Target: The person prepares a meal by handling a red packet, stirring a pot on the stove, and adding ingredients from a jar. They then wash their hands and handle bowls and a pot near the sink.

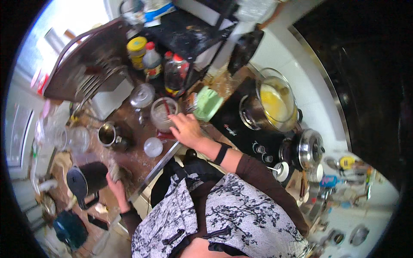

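Note:
My right hand [187,129] reaches over the counter with its fingertips at the near rim of a clear round container [159,117], in which a dark red handle stands. Whether the fingers grip the rim cannot be told. My left hand [116,183] holds a bunched, greyish cloth [113,169] on the counter, beside a black lidded pitcher [93,177]. Between the hands lies a small round translucent lid or dish [153,147]. A metal pot or mug [107,134] stands left of it, and a glass lid [142,95] lies beyond. A green plastic box [208,104] is right of the container.
On the black cooktop [230,124] at right stand a pot with a glass lid [277,103] and a smaller steel pot [309,150]. Bottles with red caps [176,74] and a yellow-lidded jar [137,51] are at the back. Glass jars [79,139] stand left. The counter's metal edge [158,167] runs before me.

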Demonstrator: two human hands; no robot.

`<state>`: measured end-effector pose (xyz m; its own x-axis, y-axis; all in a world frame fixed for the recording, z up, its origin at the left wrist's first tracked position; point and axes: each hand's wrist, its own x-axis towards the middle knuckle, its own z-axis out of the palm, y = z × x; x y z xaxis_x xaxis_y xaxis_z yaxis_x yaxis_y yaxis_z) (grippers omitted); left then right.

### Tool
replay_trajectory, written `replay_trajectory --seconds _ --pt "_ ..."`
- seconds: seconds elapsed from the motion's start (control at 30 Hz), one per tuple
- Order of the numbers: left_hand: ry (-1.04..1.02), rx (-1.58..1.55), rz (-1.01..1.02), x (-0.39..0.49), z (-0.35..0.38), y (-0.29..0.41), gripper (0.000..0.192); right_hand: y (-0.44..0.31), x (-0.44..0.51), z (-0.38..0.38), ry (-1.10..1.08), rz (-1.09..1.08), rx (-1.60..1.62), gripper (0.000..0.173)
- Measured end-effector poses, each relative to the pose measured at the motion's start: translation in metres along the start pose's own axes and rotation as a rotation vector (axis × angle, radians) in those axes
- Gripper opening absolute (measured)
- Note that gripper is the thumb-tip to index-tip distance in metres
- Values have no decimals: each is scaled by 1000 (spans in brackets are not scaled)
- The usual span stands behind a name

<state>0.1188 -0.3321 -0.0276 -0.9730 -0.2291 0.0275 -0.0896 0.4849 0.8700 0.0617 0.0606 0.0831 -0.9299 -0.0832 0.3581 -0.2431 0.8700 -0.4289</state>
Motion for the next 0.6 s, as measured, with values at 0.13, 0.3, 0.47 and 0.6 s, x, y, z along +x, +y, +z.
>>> replay_trajectory --seconds 0.13,0.3,0.47,0.6 --pt "93 -234 -52 1 -21 31 40 -3 -1 -1 2 57 44 50" --pt "136 -388 -259 -12 -33 84 49 -6 -5 -5 -28 125 92 56" --pt "148 -471 -405 -10 -43 101 51 -9 -13 -18 0 233 207 57" --pt "56 -502 -437 -8 -59 82 49 -10 -33 -31 51 300 247 57"
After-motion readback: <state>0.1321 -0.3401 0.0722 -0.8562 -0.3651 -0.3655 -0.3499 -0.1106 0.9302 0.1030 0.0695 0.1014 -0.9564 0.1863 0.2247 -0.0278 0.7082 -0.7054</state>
